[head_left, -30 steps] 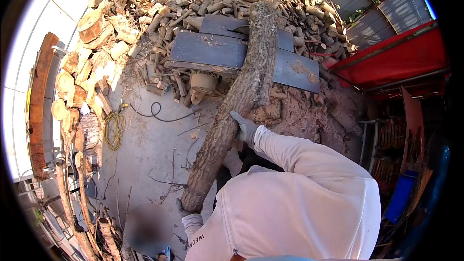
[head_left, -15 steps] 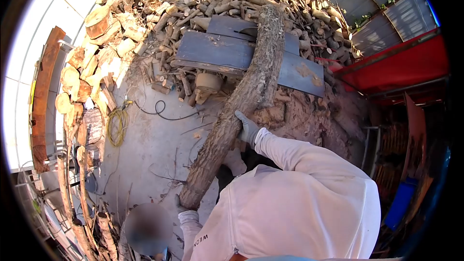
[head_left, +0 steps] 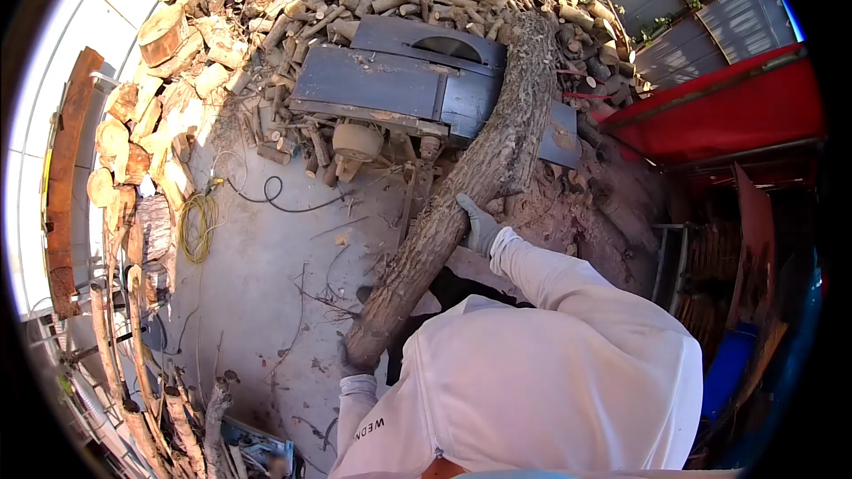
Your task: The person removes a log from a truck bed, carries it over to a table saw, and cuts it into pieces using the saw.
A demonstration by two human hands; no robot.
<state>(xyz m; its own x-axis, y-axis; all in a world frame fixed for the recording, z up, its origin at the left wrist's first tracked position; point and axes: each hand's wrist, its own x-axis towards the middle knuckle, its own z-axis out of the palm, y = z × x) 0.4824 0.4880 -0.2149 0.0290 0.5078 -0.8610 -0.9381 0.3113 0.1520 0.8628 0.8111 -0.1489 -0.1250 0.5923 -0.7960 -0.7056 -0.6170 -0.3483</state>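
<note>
A thick, bark-covered log (head_left: 444, 217) slants across the middle, its far end over the right part of a grey metal saw table (head_left: 364, 84). A round saw blade (head_left: 451, 46) stands up from the table just left of the log. My gloved right hand (head_left: 482, 225) grips the log's right side near the middle, thumb over the bark. At the near end, my gloved left hand (head_left: 348, 362) holds the butt of the log, its fingers partly hidden. Below the table hangs a dusty rounded motor-like part (head_left: 357, 142).
Cut firewood (head_left: 399, 0) is heaped behind the saw, with split rounds (head_left: 164, 35) stacked left. A yellow coiled cable (head_left: 197, 229) and black cord (head_left: 284, 198) lie on the floor (head_left: 257, 302). Upright branches (head_left: 182, 426) stand lower left. A red sheet (head_left: 719, 115) hangs right.
The log, with both hands on it, has shifted right across the saw table, uncovering the blade. The view has turned slightly, and a blurred round shape at lower left is mostly gone.
</note>
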